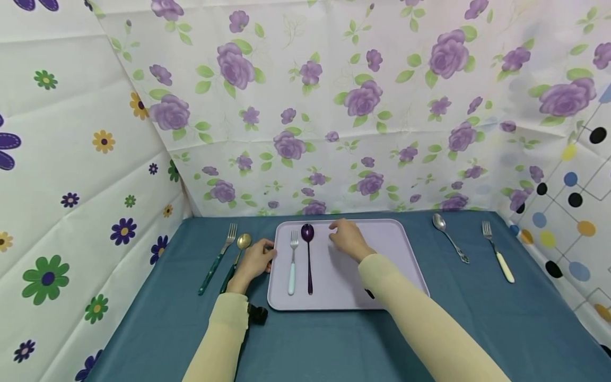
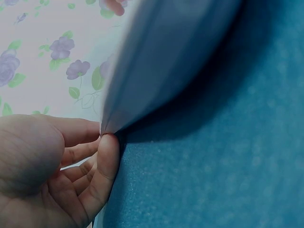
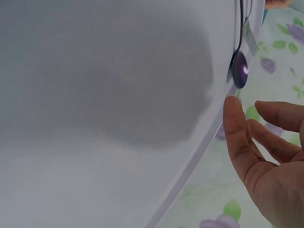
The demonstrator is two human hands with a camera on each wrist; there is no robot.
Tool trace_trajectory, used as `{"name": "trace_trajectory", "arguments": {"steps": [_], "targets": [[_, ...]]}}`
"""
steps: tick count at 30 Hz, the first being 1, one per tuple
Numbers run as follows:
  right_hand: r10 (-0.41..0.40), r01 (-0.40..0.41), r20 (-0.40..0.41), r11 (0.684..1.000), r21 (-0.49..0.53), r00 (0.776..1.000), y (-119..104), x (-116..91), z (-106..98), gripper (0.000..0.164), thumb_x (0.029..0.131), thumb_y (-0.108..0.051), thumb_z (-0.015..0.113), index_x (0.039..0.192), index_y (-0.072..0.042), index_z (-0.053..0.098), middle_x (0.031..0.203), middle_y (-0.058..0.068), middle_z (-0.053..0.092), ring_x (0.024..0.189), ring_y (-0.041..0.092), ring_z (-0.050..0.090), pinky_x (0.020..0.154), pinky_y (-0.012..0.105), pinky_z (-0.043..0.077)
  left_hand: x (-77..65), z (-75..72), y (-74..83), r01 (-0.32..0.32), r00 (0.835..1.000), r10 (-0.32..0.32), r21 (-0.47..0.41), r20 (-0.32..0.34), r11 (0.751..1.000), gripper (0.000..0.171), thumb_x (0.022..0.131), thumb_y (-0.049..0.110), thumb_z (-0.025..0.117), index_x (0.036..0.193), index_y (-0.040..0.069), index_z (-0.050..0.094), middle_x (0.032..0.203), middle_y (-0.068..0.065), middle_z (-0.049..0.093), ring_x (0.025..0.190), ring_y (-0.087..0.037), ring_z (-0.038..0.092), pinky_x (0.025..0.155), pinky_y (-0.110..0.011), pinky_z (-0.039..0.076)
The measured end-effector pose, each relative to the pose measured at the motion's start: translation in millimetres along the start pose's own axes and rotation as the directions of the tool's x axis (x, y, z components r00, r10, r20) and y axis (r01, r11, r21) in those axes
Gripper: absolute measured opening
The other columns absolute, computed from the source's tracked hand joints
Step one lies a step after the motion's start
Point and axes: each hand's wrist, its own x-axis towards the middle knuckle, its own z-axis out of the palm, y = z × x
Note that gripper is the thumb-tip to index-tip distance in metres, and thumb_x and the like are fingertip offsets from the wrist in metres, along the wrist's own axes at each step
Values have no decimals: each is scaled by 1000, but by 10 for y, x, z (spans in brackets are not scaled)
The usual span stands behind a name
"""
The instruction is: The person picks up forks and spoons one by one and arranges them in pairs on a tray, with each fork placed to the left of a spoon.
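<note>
A pale lilac tray lies on the blue cloth. On its left part are a fork with a light blue handle and a dark purple spoon, side by side. At the tray's left rim my left hand pinches the edge; the left wrist view shows the tray's edge between thumb and fingertip. My right hand hovers over the upper middle of the tray, right of the purple spoon. In the right wrist view its fingers are bent and spread apart from the thumb, with nothing between them.
Left of the tray lie a green-handled fork and a gold spoon, partly behind my left hand. To the right are a silver spoon and a fork with a cream handle. A flowered cloth hangs behind the table.
</note>
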Motion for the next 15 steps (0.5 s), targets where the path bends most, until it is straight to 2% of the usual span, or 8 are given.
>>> {"name": "trace_trajectory", "arguments": {"steps": [4, 9, 15], "targets": [[6, -6, -6, 1000, -4, 1000, 110, -11, -110, 34, 93, -12, 62, 124, 0, 65, 99, 14, 69, 84, 23, 65, 78, 39, 54, 13, 26, 18, 2, 1000, -2, 2, 4, 1000, 32, 99, 17, 58, 127, 1, 58, 77, -8, 61, 54, -15, 60, 51, -29, 53], [15, -16, -22, 998, -56, 1000, 247, 0, -217, 33, 93, -12, 61, 124, 0, 65, 104, 15, 69, 95, 27, 64, 84, 43, 52, 21, 48, 27, -1, 1000, 1, -4, 23, 1000, 33, 100, 17, 57, 128, 1, 57, 79, -9, 61, 55, -15, 60, 52, -29, 54], [7, -9, -24, 997, -72, 1000, 354, -6, -317, 34, 94, -10, 60, 125, 2, 64, 110, 19, 69, 100, 31, 65, 85, 44, 53, 7, 39, 0, -7, 1000, 7, 9, -6, 1000, 31, 99, 16, 58, 127, 1, 58, 76, -8, 60, 54, -15, 59, 51, -30, 52]]}}
